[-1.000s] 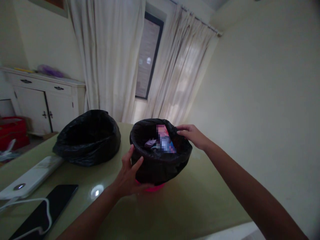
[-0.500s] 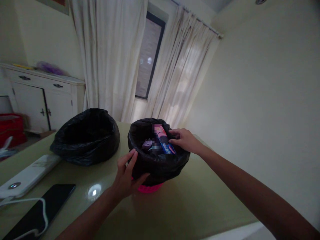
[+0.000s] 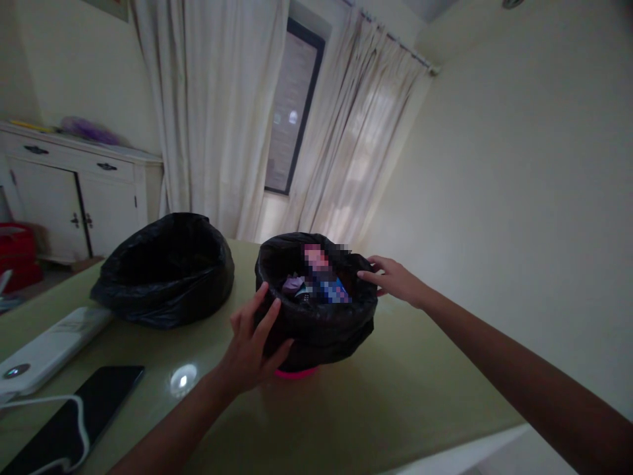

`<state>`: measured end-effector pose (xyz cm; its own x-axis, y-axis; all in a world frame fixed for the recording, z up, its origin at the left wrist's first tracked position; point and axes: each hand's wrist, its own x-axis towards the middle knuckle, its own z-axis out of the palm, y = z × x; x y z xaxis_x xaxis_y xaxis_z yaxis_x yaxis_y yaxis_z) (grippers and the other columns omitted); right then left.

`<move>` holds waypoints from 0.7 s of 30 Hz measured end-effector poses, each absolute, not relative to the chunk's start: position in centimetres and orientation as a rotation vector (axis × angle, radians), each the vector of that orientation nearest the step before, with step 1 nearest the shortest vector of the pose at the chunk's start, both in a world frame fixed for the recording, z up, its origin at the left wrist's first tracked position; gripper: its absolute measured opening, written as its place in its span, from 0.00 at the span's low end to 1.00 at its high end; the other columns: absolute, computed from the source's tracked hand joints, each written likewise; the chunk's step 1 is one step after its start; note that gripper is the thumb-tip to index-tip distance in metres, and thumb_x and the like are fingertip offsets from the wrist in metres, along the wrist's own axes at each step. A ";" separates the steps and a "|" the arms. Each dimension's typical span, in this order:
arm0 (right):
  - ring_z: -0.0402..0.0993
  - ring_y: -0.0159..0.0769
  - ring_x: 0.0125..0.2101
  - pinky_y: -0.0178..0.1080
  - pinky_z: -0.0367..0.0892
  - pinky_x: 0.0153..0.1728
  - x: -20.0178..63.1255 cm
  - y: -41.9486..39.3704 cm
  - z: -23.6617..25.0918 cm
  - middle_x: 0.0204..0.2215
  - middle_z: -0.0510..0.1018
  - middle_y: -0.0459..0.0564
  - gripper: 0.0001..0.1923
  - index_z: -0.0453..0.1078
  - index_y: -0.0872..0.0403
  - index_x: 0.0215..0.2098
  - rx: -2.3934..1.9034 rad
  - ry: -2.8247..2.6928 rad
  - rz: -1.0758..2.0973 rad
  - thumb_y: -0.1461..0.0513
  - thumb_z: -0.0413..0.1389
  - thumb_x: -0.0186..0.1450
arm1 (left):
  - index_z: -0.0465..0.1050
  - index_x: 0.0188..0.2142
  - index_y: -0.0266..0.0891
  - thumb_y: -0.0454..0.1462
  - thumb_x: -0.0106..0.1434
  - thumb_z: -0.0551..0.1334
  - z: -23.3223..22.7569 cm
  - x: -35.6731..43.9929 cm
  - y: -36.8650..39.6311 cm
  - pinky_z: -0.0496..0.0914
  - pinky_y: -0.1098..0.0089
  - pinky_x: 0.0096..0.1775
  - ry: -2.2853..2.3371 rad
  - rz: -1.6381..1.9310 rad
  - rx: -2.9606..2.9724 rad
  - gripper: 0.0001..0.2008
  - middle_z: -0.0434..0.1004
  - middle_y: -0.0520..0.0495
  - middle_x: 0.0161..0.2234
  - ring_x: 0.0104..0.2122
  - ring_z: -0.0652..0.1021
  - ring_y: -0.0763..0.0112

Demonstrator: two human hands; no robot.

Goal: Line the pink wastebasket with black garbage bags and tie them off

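On the green table (image 3: 395,409), the left hand (image 3: 252,349) presses spread fingers against the lined pink bin (image 3: 316,316) while the right hand (image 3: 393,280), fingers loosely extended, touches the far rim; gripping the liner evenly would likely prevent slipping.

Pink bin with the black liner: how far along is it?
Done: the black liner is folded over the rim of the pink bin, with some rubbish inside. In hand: the left hand presses the liner's near side, and the right hand touches its far edge. Left: the liner is not gathered or tied.
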<state>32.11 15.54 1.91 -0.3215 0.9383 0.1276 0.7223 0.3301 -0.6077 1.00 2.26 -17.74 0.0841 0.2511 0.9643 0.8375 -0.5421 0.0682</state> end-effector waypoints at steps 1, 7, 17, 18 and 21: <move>0.81 0.42 0.33 0.40 0.75 0.28 32.6 15.5 1.8 0.39 0.84 0.55 0.18 0.80 0.53 0.45 -1.449 -2.139 0.647 0.49 0.67 0.65 | 0.43 0.83 0.44 0.38 0.72 0.69 -17.7 1.1 2.3 0.66 0.49 0.61 -1.072 -1.485 -1.858 0.48 0.45 0.27 0.81 0.68 0.69 0.39; 0.74 0.37 0.32 0.38 0.66 0.32 33.0 14.6 2.7 0.29 0.80 0.49 0.13 0.81 0.53 0.33 -1.319 -2.192 0.325 0.53 0.61 0.66 | 0.54 0.79 0.42 0.40 0.73 0.68 -16.5 1.2 2.5 0.66 0.48 0.60 -1.050 -1.468 -1.804 0.41 0.64 0.25 0.70 0.63 0.71 0.39; 0.60 0.28 0.17 0.34 0.50 0.16 28.2 12.4 4.6 0.21 0.74 0.44 0.10 0.83 0.57 0.41 -1.395 -1.913 0.959 0.62 0.62 0.64 | 0.73 0.51 0.40 0.37 0.77 0.60 -10.5 2.9 2.8 0.68 0.51 0.61 -0.791 -1.348 -2.065 0.07 0.80 0.41 0.45 0.49 0.77 0.54; 0.61 0.28 0.17 0.34 0.51 0.16 27.7 12.5 4.7 0.21 0.75 0.44 0.09 0.83 0.56 0.40 -1.390 -1.860 0.979 0.62 0.62 0.64 | 0.73 0.48 0.40 0.37 0.78 0.59 -10.2 3.2 2.6 0.69 0.53 0.57 -0.782 -1.362 -2.079 0.05 0.79 0.43 0.41 0.46 0.77 0.56; 0.66 0.30 0.19 0.33 0.56 0.19 26.1 13.4 4.8 0.21 0.75 0.45 0.04 0.80 0.55 0.36 -1.319 -1.713 1.049 0.64 0.62 0.64 | 0.71 0.43 0.41 0.40 0.76 0.60 -9.7 4.3 1.9 0.68 0.56 0.48 -0.746 -1.443 -2.060 0.06 0.75 0.46 0.34 0.38 0.74 0.58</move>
<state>26.07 13.37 4.81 -0.2154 0.9745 0.0633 0.3869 0.1447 -0.9107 4.28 1.88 -9.69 0.2838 0.1446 0.9479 0.6896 -0.7177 -0.0970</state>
